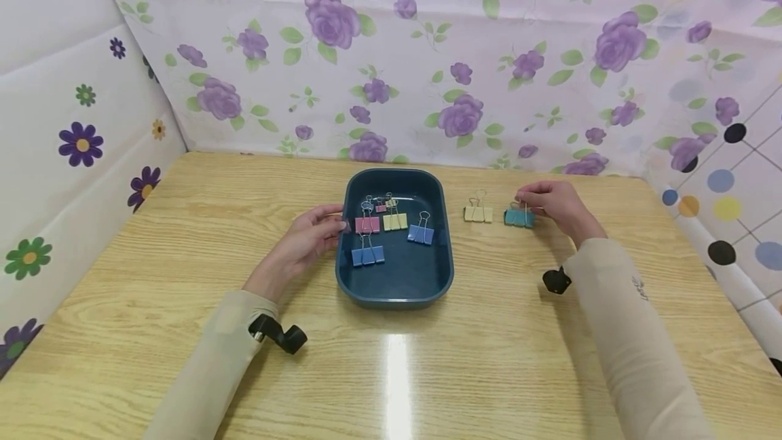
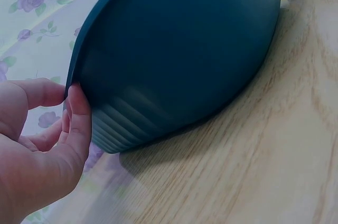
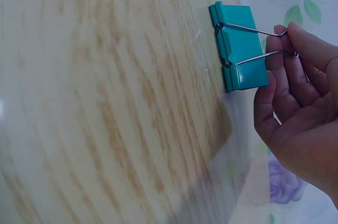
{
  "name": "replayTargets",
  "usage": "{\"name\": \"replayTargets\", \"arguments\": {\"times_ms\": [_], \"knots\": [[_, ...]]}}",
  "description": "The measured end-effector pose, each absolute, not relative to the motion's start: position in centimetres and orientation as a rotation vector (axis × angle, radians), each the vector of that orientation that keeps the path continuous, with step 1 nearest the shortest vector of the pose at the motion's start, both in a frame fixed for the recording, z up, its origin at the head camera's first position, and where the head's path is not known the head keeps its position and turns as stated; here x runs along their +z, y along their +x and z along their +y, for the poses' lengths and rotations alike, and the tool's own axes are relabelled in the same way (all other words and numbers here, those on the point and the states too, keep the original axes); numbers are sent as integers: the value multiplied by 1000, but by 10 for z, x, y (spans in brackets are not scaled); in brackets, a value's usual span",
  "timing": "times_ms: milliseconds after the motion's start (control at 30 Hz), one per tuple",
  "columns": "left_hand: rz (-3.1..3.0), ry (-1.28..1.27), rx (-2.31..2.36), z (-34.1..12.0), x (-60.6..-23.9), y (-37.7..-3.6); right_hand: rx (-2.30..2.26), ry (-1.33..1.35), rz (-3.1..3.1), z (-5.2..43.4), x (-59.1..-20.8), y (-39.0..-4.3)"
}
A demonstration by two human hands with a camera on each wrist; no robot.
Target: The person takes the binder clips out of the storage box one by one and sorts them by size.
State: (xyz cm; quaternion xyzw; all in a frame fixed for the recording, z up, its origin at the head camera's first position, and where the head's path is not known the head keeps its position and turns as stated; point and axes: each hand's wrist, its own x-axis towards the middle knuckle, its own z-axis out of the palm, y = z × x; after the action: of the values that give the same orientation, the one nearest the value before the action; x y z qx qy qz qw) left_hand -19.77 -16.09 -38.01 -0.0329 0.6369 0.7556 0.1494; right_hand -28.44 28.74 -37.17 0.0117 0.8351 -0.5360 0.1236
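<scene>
My left hand [image 1: 313,236] pinches the left rim of a dark blue tray [image 1: 397,303]; in the left wrist view, thumb and fingers meet at its edge. Inside the tray lie a pink binder clip [image 1: 367,225], a yellow binder clip [image 1: 396,222], two blue binder clips [image 1: 368,256] and several small ones toward the back. To the tray's right, my right hand [image 1: 559,206] holds a teal binder clip [image 3: 244,47] by its wire handles, between thumb and fingers. Just left of that clip, a pale yellow binder clip [image 1: 478,214] stands on the table.
The wooden table [image 1: 489,358] runs back to a wall hung with flowered cloth [image 1: 379,53]. Another patterned cloth covers the left side [image 1: 55,155], and a dotted one the right [image 1: 733,216]. Black wrist mounts [image 1: 277,333] sit on both sleeves.
</scene>
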Motion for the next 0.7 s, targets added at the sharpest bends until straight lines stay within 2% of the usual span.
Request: {"name": "replayTargets", "arguments": {"times_ms": [700], "knots": [[1845,-85,2161,-161,-381,-198,-1541,-14,2408,293,-365,-284]]}}
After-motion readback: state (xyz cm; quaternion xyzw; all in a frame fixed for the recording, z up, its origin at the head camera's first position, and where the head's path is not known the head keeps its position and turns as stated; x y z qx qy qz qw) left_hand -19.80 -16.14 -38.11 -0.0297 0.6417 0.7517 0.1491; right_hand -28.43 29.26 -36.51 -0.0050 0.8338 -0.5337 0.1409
